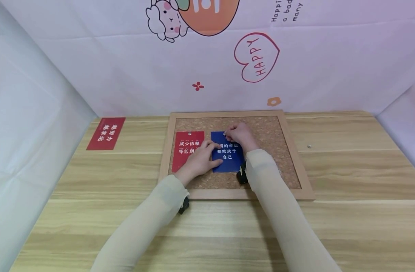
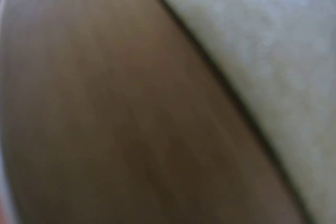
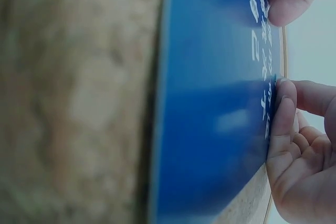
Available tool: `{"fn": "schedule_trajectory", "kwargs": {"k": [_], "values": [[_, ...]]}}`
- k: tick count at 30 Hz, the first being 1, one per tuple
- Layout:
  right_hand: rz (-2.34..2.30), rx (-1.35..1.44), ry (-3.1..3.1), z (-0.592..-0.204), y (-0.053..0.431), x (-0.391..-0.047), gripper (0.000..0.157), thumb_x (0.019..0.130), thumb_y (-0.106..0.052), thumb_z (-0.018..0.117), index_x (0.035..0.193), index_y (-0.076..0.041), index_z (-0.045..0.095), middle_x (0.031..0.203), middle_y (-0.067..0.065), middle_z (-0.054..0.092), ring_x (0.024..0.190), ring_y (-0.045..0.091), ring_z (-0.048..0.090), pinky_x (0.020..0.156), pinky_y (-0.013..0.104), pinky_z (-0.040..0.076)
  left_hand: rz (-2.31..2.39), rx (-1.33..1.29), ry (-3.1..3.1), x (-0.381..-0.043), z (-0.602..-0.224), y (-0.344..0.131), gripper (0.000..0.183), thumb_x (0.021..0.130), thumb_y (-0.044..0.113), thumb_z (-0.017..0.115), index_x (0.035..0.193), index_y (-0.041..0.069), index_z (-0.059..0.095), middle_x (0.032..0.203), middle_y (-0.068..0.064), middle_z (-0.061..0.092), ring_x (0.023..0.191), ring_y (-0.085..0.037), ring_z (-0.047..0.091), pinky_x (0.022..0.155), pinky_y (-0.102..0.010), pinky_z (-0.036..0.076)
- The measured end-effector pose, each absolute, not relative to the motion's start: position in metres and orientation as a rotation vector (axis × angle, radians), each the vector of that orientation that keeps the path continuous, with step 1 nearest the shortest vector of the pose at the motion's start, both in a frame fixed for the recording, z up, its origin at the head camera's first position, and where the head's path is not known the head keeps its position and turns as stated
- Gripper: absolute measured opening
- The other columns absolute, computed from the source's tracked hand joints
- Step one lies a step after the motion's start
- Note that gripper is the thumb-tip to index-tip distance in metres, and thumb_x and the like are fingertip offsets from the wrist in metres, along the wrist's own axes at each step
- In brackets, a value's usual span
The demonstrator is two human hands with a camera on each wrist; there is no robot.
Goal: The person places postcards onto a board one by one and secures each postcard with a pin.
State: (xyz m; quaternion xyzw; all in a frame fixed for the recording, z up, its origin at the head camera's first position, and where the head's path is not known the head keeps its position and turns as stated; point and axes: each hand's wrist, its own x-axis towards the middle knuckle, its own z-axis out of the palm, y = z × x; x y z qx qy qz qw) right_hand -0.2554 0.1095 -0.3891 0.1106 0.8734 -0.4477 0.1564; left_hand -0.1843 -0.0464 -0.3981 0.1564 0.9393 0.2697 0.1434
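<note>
On a wood-framed cork board (image 1: 224,183) lies a blue card (image 1: 227,164) with white lettering. My right hand (image 1: 240,136) pinches a silver thumbtack (image 1: 224,133) at the card's top edge. In the right wrist view, the right hand's thumb and finger meet at the far end of the blue card (image 3: 210,103). My left hand (image 1: 202,156) presses the card's left edge with spread fingers and thumb. Its forearm crosses a red card (image 1: 180,155), which has a thumbtack (image 1: 189,133) at its top. The left wrist view holds only blurred frame wood (image 2: 131,103) and cork.
Another red card (image 1: 106,134) lies on the wooden table (image 1: 91,185) at the back left. A small silver thumbtack (image 1: 309,146) lies right of the board. White printed cloth (image 1: 132,68) hangs behind the table and along its sides.
</note>
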Motion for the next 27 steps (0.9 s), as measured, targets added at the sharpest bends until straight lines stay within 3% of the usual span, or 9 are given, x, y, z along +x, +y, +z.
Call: {"fn": "schedule_trajectory", "kwargs": {"k": [13, 27], "values": [[-1.267, 0.318, 2.505, -0.3888, 0.1100, -0.2575, 0.016, 0.094, -0.018, 0.058, 0.100, -0.004, 0.065, 0.074, -0.002, 0.059, 0.064, 0.007, 0.055, 0.064, 0.020, 0.045, 0.782, 0.451, 2.706, -0.1842, -0.3984, -0.0465, 0.051, 0.091, 0.033, 0.063, 0.137, 0.015, 0.049, 0.146, -0.010, 0.037, 0.128, -0.029, 0.048, 0.103, -0.046, 0.044], [-1.250, 0.315, 2.505, -0.3865, 0.1092, -0.2555, 0.020, 0.095, -0.019, 0.056, 0.105, -0.004, 0.066, 0.075, -0.002, 0.059, 0.064, 0.006, 0.055, 0.064, 0.020, 0.045, 0.779, 0.446, 2.706, -0.1833, -0.3976, -0.0465, 0.050, 0.092, 0.033, 0.063, 0.136, 0.016, 0.049, 0.146, -0.009, 0.037, 0.127, -0.029, 0.049, 0.102, -0.046, 0.045]]}}
